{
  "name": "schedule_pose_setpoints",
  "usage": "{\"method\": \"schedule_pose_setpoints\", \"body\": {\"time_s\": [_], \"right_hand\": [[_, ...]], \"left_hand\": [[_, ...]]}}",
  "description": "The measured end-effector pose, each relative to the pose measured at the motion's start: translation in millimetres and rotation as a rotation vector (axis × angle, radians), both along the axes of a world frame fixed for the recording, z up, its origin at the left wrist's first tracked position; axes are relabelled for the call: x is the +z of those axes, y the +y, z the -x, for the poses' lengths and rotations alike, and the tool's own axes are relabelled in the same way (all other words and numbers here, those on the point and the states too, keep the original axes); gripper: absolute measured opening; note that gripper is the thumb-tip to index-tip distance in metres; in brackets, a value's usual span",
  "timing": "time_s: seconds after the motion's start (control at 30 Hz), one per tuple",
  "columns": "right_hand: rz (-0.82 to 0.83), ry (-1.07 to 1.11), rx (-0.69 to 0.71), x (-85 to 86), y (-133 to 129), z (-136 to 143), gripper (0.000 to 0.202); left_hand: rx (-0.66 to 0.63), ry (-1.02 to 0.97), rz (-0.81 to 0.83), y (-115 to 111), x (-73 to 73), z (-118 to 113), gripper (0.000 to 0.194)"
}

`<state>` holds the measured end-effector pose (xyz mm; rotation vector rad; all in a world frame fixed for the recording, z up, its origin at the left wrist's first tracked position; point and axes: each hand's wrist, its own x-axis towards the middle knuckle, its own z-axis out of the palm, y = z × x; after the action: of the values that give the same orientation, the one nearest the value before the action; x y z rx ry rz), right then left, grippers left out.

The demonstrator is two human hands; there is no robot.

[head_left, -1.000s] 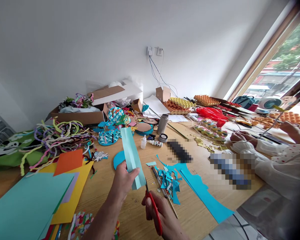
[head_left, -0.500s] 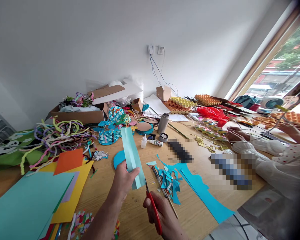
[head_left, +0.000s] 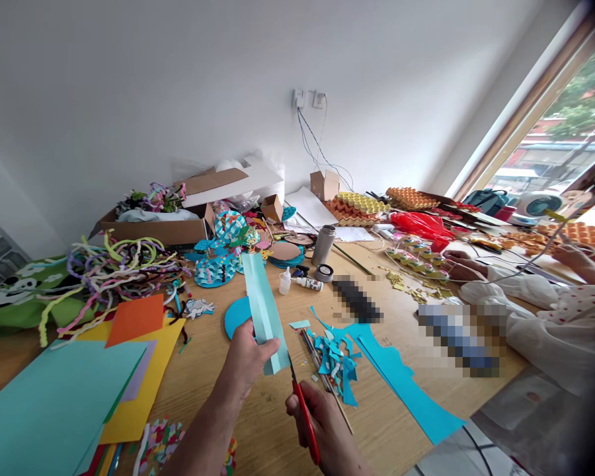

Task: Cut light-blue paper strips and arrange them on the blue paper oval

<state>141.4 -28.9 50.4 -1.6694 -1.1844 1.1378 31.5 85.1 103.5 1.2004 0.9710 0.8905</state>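
A folded strip of light turquoise paper (head_left: 262,297) is pinched between the thumb and fingers of my left hand (head_left: 250,357), held upright above the table. My right hand (head_left: 322,423) grips red-handled scissors (head_left: 305,416). Their dark blades point up at the strip's lower right edge, and whether the tips touch the paper I cannot tell. Behind my left hand lies a blue paper circle (head_left: 235,317), partly covered. Blue paper scraps (head_left: 340,360) lie to the right of the strip, beside thin brushes or sticks (head_left: 322,370).
Coloured paper sheets (head_left: 54,396) lie at left, below tangled pipe cleaners (head_left: 123,277). A small glue bottle (head_left: 285,281) and a steel flask (head_left: 323,244) stand mid-table. A long blue paper offcut (head_left: 411,390) reaches the right edge. Another person's sleeves (head_left: 515,291) are at far right.
The turquoise strip, my left hand and the scissors have shifted very slightly to the right. The co-worker's hand at the right has moved a little.
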Motion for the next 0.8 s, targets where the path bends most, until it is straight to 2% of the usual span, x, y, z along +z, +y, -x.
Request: {"method": "schedule_pose_setpoints", "body": {"time_s": [0.27,0.63,0.8], "right_hand": [[-0.018,0.011,0.021,2.3,-3,-1,0.045],[0.027,0.053,-0.027,-9.1,-1,0,0.044],[0.027,0.042,-0.027,-4.9,-1,1,0.045]], "left_hand": [[-0.029,0.013,-0.019,-1,-3.5,-3,0.024],[-0.032,0.005,0.019,-1,-4.1,-3,0.029],[-0.041,0.004,0.04,-2,-2.9,-4,0.031]]}}
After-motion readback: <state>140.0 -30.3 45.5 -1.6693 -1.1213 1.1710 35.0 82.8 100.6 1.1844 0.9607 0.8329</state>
